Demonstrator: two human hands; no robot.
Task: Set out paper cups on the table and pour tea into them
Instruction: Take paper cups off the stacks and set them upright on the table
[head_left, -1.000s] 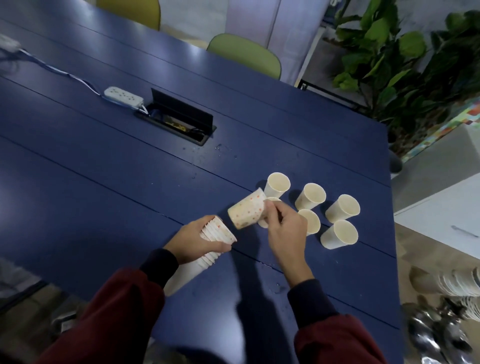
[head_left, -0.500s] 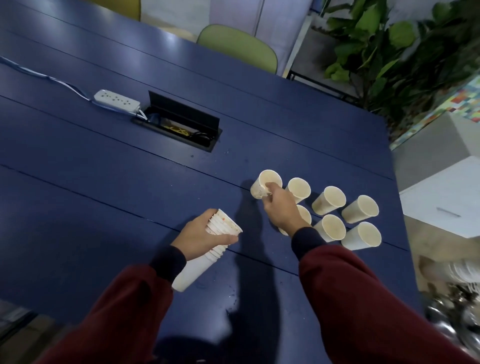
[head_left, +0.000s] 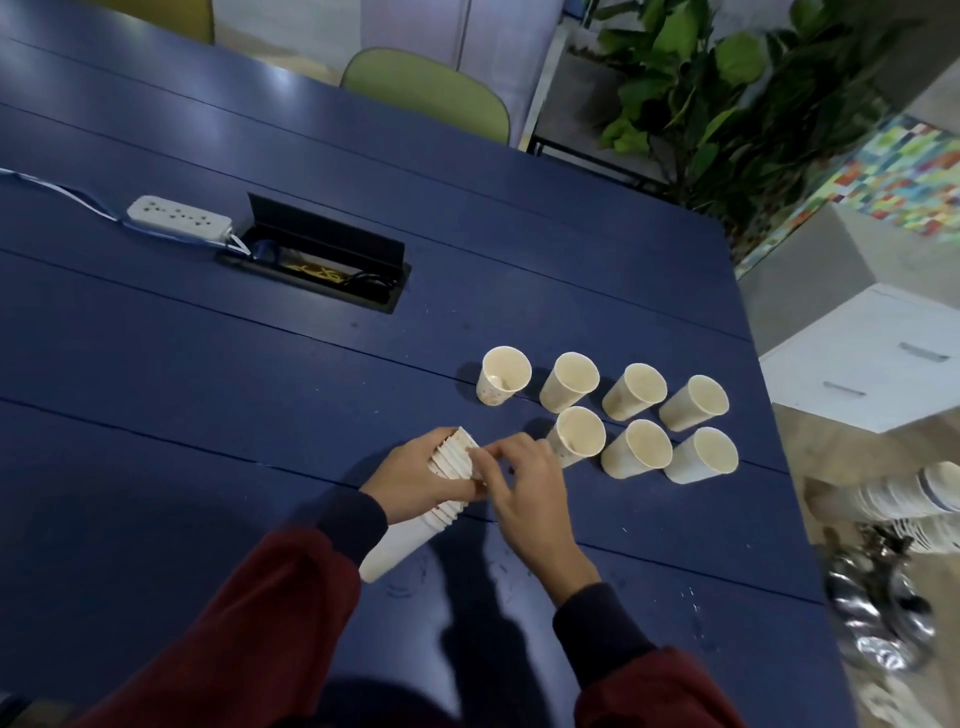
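At a blue table (head_left: 208, 415), your left hand (head_left: 415, 480) wraps around a stack of paper cups (head_left: 453, 460), which lies tilted with its base touching the tabletop toward seven o'clock and its open rims pointing to one o'clock. Your right hand (head_left: 530, 493) meets the stack from three o'clock, its fingertips (head_left: 488, 457) curled and pinching at the rim of the outermost cup. At two o'clock from your hands, seven single cups stand upright on the table in two rows, close together: four in the far row (head_left: 570, 382) and three in the near row (head_left: 638, 449), the nearest just beside your right knuckles. At ten o'clock, well apart, a white power strip (head_left: 179, 218) lies beside an open cable hatch (head_left: 317, 265) set in the tabletop.
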